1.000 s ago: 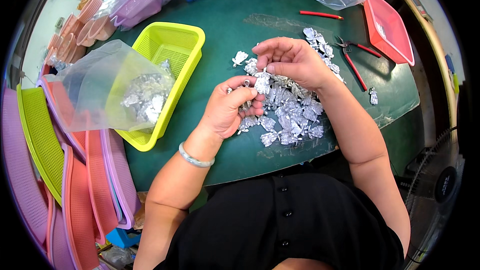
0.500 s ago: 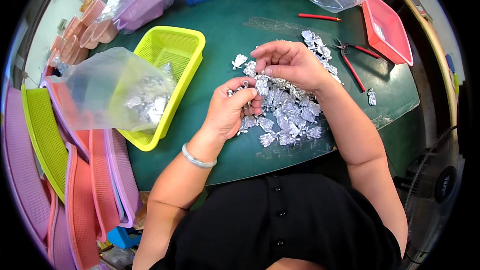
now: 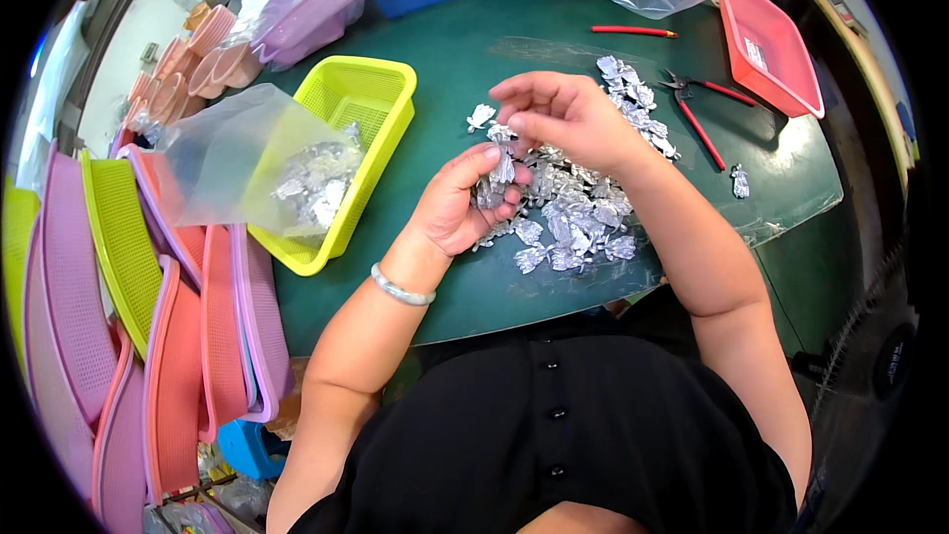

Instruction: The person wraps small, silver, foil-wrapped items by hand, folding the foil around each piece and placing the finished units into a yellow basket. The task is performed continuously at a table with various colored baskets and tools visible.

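The left hand is cradling silvery metal pieces. At its two o'clock, the right hand is hovering half-curled, its hold impossible to tell.

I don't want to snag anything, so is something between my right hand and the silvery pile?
Nothing visible stands between your right hand and the silvery pile; your left hand, holding silvery pieces, is at its left edge. What's under the right hand is hidden.
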Motion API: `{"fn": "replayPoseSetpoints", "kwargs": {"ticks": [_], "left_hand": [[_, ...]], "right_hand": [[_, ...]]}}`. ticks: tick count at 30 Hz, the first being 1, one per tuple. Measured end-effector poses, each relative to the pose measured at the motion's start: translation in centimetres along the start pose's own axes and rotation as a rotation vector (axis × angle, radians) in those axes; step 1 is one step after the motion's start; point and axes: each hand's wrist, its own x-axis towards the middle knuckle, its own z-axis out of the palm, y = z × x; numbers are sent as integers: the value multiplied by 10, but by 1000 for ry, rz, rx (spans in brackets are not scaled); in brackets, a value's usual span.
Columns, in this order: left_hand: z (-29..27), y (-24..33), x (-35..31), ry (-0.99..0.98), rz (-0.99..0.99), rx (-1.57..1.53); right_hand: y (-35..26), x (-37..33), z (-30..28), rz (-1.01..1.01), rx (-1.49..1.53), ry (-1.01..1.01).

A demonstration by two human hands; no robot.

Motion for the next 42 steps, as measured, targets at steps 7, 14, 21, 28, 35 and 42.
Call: {"fn": "replayPoseSetpoints", "kwargs": {"ticks": [7, 14, 21, 28, 35, 42], "left_hand": [[-13, -2, -8, -309, -23, -294], [4, 6, -30, -130, 72, -142], [59, 63, -108, 20, 369, 398], [78, 156, -154, 839, 985, 1317], [31, 196, -152, 956, 307, 1950], [30, 195, -147, 915, 522, 2016]], "right_hand": [[15, 6, -14, -31, -282, 111], [24, 7, -18, -188, -698, 99], [29, 7, -14, -212, -718, 104], [25, 5, -15, -250, -740, 93], [26, 7, -15, -300, -800, 77], [28, 6, -20, -360, -958, 58]]}}
